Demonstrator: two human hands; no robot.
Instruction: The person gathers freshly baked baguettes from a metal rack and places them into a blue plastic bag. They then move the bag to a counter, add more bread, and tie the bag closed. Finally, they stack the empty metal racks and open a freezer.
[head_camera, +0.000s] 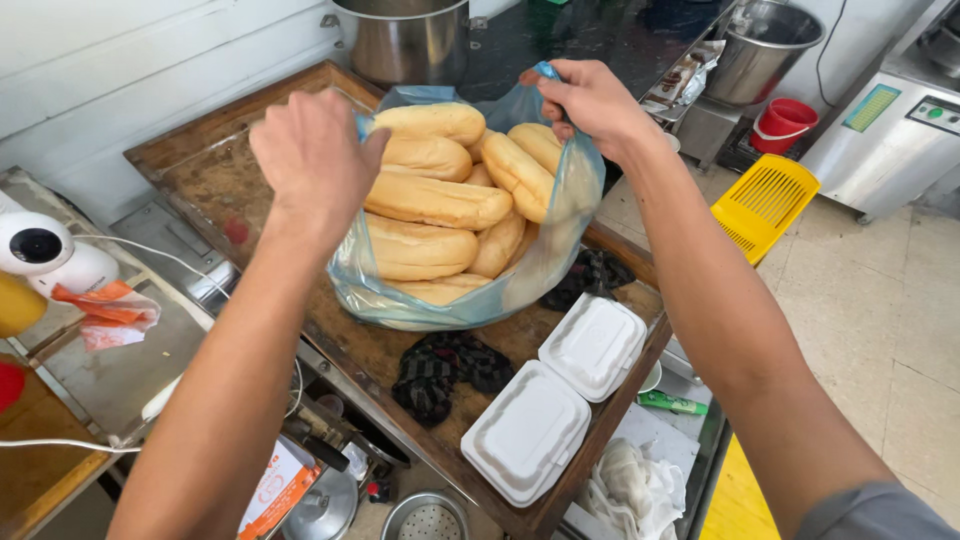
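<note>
Both hands, left hand (312, 160) and right hand (590, 100), are clenched on opposite rim edges of the blue plastic bag (560, 235). Bread rolls (435, 200) lie crosswise between and below them, equally near each.

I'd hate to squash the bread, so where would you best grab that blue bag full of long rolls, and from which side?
Probably by the loose top rim of the blue plastic bag, coming from above. The bread rolls fill its body and would crush under a side squeeze, while the rim stands free at both ends. The left hand and right hand each pinch it there.
</note>
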